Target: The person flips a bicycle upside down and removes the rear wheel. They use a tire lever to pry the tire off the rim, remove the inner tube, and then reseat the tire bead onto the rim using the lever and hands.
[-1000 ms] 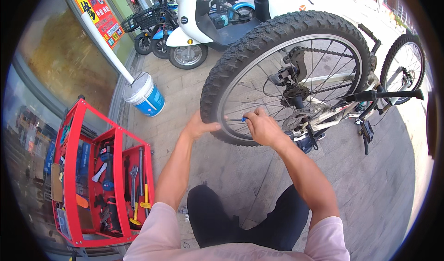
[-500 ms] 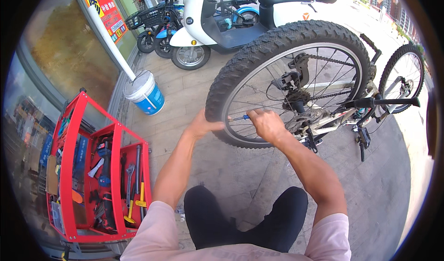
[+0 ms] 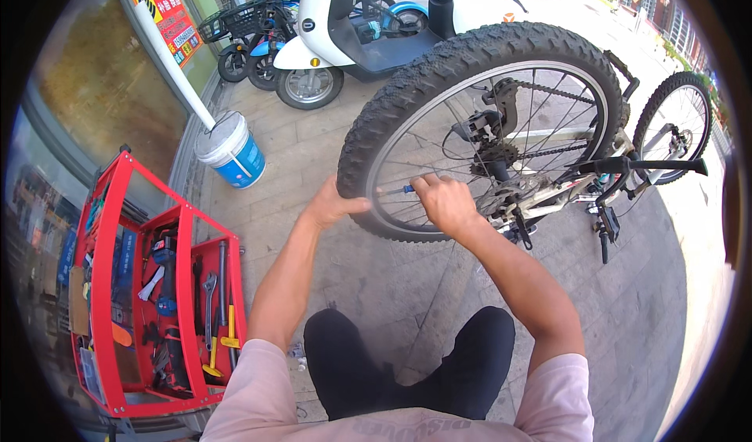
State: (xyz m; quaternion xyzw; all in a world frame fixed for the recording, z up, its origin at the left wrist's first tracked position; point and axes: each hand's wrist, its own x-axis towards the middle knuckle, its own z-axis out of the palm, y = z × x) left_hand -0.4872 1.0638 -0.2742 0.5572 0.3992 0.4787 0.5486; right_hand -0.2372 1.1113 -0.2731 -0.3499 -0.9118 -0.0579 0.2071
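Observation:
My left hand [image 3: 333, 207] grips the bicycle's knobby black tyre [image 3: 395, 90] low on its left side, thumb pressed over the tread. Inside that wheel, my right hand [image 3: 445, 205] has its fingers curled on a small tool [image 3: 405, 189] with a blue part and thin metal shaft, pointing left at the silver rim [image 3: 428, 108]; its tip is too small to make out. The derailleur [image 3: 482, 126], chain and sprockets sit at the wheel's hub, right of my hands. The bicycle appears upside down, its front wheel [image 3: 672, 125] farther right.
A red tool cart [image 3: 186, 301] with wrenches, hammers and power tools stands at my left. Behind it are a white bucket [image 3: 235, 160] with a pole and a glass storefront [image 3: 117, 82]. A white scooter [image 3: 312, 66] and other two-wheelers are parked beyond the wheel. My knees are below my arms.
The view shifts slightly, moving the scene within the picture. My left hand stays on the tyre and my right hand stays on the tool, with only slight finger movement.

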